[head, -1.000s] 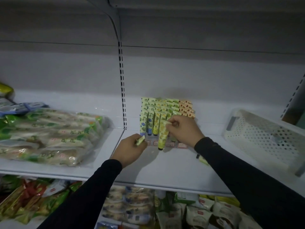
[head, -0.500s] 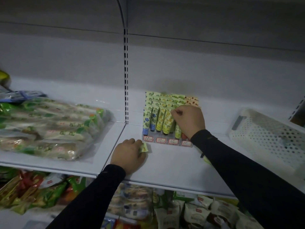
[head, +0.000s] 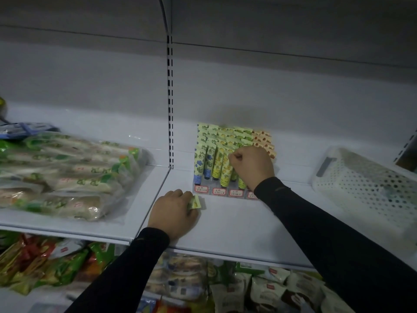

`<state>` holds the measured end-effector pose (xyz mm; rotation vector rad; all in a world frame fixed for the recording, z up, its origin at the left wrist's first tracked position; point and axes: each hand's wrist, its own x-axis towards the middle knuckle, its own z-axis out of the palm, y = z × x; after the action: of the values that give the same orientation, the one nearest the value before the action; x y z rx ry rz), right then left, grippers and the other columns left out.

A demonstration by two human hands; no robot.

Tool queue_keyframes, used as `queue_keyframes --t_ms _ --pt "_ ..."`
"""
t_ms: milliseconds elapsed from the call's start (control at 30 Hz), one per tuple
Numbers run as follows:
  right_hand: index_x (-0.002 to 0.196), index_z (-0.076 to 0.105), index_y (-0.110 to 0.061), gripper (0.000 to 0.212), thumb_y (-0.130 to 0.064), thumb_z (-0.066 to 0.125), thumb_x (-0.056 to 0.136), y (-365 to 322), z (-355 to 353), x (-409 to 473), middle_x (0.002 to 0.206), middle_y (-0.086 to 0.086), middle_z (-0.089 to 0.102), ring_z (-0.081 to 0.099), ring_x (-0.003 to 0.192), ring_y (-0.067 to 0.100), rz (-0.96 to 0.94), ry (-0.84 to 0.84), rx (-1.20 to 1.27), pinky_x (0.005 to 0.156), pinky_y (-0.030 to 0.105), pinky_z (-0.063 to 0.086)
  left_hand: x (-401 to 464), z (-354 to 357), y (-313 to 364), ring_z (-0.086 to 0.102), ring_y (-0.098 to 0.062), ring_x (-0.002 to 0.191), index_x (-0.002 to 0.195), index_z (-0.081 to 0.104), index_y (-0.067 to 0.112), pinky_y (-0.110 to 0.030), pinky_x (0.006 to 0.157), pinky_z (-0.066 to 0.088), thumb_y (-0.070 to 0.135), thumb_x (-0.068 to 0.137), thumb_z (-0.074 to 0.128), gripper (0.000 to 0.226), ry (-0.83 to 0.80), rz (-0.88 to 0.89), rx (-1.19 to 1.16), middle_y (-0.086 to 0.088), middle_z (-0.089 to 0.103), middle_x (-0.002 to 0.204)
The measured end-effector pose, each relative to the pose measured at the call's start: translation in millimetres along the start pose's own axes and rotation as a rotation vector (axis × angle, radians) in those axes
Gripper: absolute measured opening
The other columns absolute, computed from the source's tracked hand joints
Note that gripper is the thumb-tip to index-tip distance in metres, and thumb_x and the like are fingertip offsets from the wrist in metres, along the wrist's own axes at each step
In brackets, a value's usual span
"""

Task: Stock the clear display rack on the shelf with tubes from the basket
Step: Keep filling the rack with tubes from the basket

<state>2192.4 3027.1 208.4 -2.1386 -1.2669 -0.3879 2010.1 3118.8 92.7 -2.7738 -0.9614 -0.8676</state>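
The clear display rack (head: 216,192) stands on the white shelf (head: 237,222), filled with rows of yellow-green, blue and orange tubes (head: 208,161). My right hand (head: 251,166) sits curled over the rack's right half, pinching the flat top of a yellow-green tube (head: 226,171) standing in a front slot. My left hand (head: 173,212) rests on the shelf just in front of the rack's left corner and grips a small yellow-green tube (head: 195,202) whose end sticks out past the fingers. The white perforated basket (head: 365,188) lies at the right on the same shelf.
A clear bag of green-and-white packaged snacks (head: 67,175) fills the shelf section to the left, past the slotted upright (head: 170,105). Below the shelf edge, more packaged goods (head: 248,288) crowd the lower shelf. Another shelf overhangs above.
My right hand has carried the yellow-green tube from in front of the rack into a front slot. My left hand has dropped onto the shelf, still holding its tube.
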Motion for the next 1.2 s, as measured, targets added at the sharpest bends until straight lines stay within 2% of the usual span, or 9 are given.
queue_keyframes --t_ms 100,300,400,800,1033,1200 --pt "0.063 0.065 -0.009 0.037 -0.03 0.054 0.092 0.3 0.7 0.9 0.061 0.007 0.064 0.061 0.06 0.022 0.003 -0.001 0.009 0.063 0.037 0.056 0.2 0.0 0.1 0.056 -0.026 0.056 0.075 0.065 0.016 -0.026 0.049 0.033 0.038 0.069 0.062 0.023 -0.011 -0.007 0.002 -0.001 0.054 0.06" --pt "0.066 0.065 -0.004 0.034 -0.024 0.056 0.092 -6.7 1.2 3.6 0.064 0.011 0.065 0.061 0.065 0.025 -0.021 -0.018 0.012 0.064 0.035 0.055 0.0 -1.1 1.6 0.054 -0.025 0.054 0.073 0.064 0.016 -0.024 0.05 0.029 0.036 0.067 0.065 0.021 0.006 -0.017 -0.004 0.0 0.053 0.058" --pt "0.06 0.058 -0.006 0.036 -0.022 0.055 0.091 -8.8 2.7 4.6 0.059 0.01 0.059 0.057 0.059 0.026 -0.026 -0.02 0.006 0.061 0.034 0.055 -0.2 -1.7 2.2 0.055 -0.025 0.054 0.072 0.065 0.016 -0.024 0.049 0.028 0.036 0.067 0.065 0.021 0.005 -0.019 0.001 0.0 0.053 0.058" --pt "0.061 0.06 -0.006 0.03 -0.019 0.056 0.088 -3.1 7.0 3.8 0.06 0.009 0.06 0.059 0.062 0.025 -0.032 0.004 0.042 0.061 0.035 0.054 0.0 -1.4 1.6 0.055 -0.025 0.056 0.075 0.065 0.016 -0.024 0.05 0.028 0.039 0.069 0.062 0.024 -0.007 -0.009 0.013 0.0 0.054 0.06" --pt "0.062 0.06 -0.007 0.03 -0.019 0.058 0.089 5.6 6.8 0.9 0.058 0.003 0.056 0.051 0.059 0.018 -0.019 0.023 0.094 0.062 0.031 0.05 1.1 -1.1 1.6 0.057 -0.027 0.059 0.076 0.066 0.016 -0.027 0.048 0.036 0.044 0.069 0.044 0.037 -0.009 -0.012 -0.004 -0.001 0.056 0.061" --pt "0.063 0.062 -0.011 0.029 -0.021 0.057 0.089 5.7 7.1 4.7 0.061 0.003 0.06 0.056 0.061 0.02 0.004 0.005 0.086 0.064 0.033 0.054 0.7 -0.2 1.4 0.057 -0.026 0.058 0.076 0.066 0.016 -0.025 0.05 0.03 0.042 0.069 0.051 0.031 -0.005 -0.015 0.014 -0.001 0.055 0.061"
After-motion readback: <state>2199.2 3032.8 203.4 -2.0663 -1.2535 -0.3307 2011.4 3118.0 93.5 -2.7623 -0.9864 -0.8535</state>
